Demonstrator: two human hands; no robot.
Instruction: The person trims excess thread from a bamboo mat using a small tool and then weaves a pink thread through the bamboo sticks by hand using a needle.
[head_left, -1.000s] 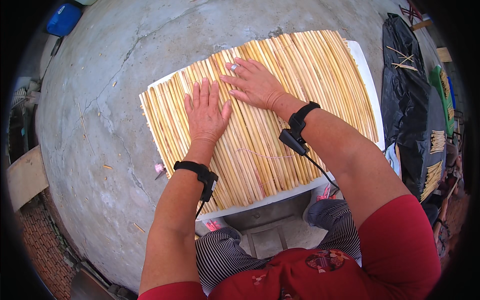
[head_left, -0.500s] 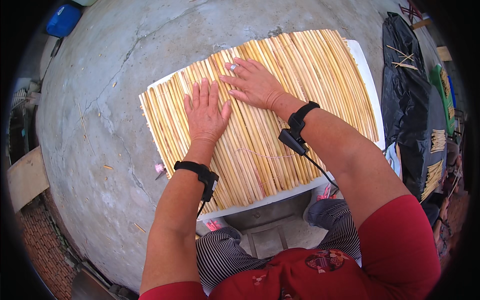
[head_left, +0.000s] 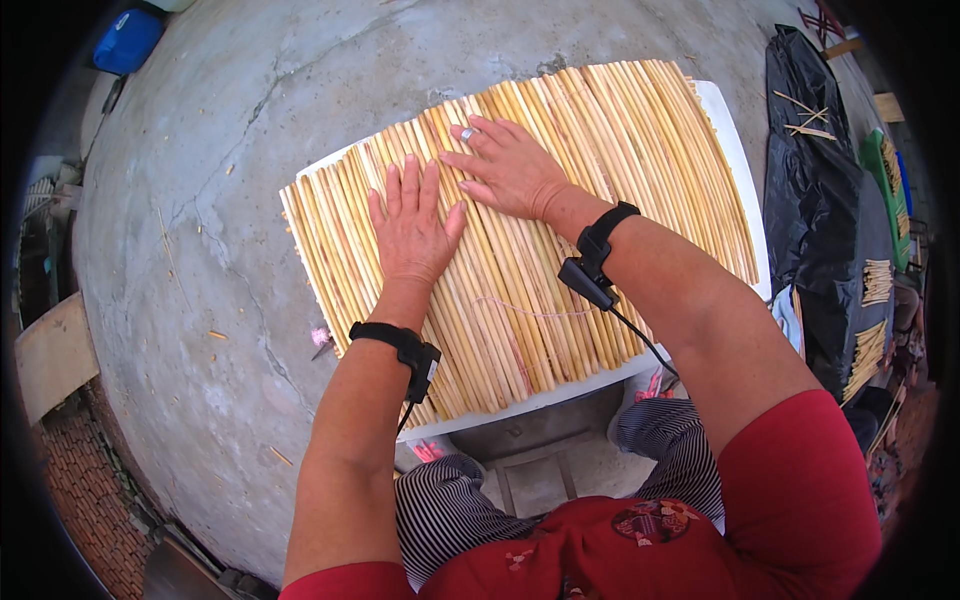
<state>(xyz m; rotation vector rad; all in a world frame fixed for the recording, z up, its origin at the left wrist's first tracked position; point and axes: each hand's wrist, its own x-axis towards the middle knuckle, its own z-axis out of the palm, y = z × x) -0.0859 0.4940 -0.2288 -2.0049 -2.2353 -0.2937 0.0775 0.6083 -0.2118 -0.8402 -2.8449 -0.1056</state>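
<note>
A mat of pale yellow sticks (head_left: 640,170), laid side by side in a dense row, covers most of a white board (head_left: 722,115). My left hand (head_left: 415,228) lies flat on the sticks left of the middle, fingers spread and pointing away from me. To its right and a little farther off, my right hand (head_left: 512,172) rests palm down on the mat, fingers apart and a ring on one of them. Neither hand grips anything. A thin pink string (head_left: 530,311) loops over the sticks nearer to me.
Black plastic sheeting (head_left: 815,200) lies on the right, with loose sticks on it and stick bundles (head_left: 866,360) by its near part. A green tray (head_left: 885,190) stands beyond it. A blue container (head_left: 127,42) is at the far left. Stick bits lie on the cracked concrete floor (head_left: 220,290).
My left hand has shifted very slightly to the right on the sticks. My right hand stays in place.
</note>
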